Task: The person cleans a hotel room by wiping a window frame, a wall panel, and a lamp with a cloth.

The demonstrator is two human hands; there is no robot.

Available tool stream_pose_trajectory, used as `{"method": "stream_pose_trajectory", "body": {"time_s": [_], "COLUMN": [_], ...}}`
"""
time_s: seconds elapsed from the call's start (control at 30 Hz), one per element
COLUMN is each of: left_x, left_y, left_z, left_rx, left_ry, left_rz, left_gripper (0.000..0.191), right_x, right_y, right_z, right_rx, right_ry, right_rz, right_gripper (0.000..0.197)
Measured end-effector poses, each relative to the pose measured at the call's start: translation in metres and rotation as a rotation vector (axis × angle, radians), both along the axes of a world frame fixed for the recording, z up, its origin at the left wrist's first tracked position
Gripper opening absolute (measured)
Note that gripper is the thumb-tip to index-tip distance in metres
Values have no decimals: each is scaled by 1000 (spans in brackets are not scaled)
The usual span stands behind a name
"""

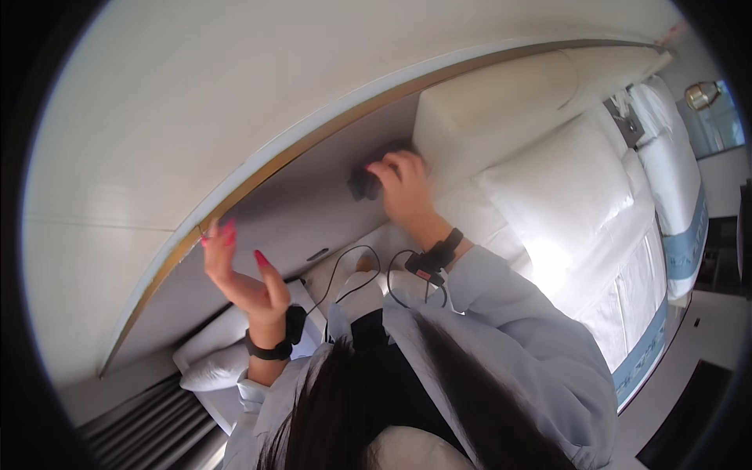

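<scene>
A dark object (365, 179), blurred and perhaps cloth, lies under and between the fingers of my right hand (405, 185), against a grey surface beside a white padded block. My left hand (244, 276) is raised at the left with its fingers apart, holding nothing; its fingertips are near the wooden edge (235, 202) of a large white panel. Whether they touch it I cannot tell. Both wrists wear black straps with small devices and thin cables.
Right of me is a bed with white pillows (564, 188) and a blue runner (643, 358); a second bed (672, 194) stands beyond. A small pillow (214, 367) lies on a white seat at lower left, near a dark ribbed surface (153, 420). A brass-coloured lamp (702, 95) is far right.
</scene>
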State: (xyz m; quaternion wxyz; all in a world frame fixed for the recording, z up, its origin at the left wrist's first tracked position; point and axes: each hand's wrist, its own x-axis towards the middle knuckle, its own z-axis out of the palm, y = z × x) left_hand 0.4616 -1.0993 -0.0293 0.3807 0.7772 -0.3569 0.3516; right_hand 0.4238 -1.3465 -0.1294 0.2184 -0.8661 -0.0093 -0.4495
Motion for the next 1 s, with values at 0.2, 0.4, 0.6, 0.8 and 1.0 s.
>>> {"method": "stream_pose_trajectory", "body": {"time_s": [0.2, 0.4, 0.6, 0.8, 1.0], "left_x": [7, 18, 13, 15, 24], "left_y": [-20, -48, -69, -87, -103], "left_z": [-18, -20, -13, -16, -2], "left_rx": [13, -82, -9, 45, 95], "left_ry": [24, 59, 95, 154, 119], "left_rz": [-223, -469, -658, -752, -845], "left_gripper": [49, 43, 42, 44, 45], "right_x": [-37, -60, -40, -26, -21], "right_y": [-5, -87, -112, -47, -98], "right_z": [54, 154, 132, 115, 96], "right_rx": [142, -46, 98, 15, -55], "right_ry": [55, -225, -21, -57, -181], "right_rz": [170, -291, -385, -223, -198], "right_gripper": [41, 41, 32, 34, 30]}}
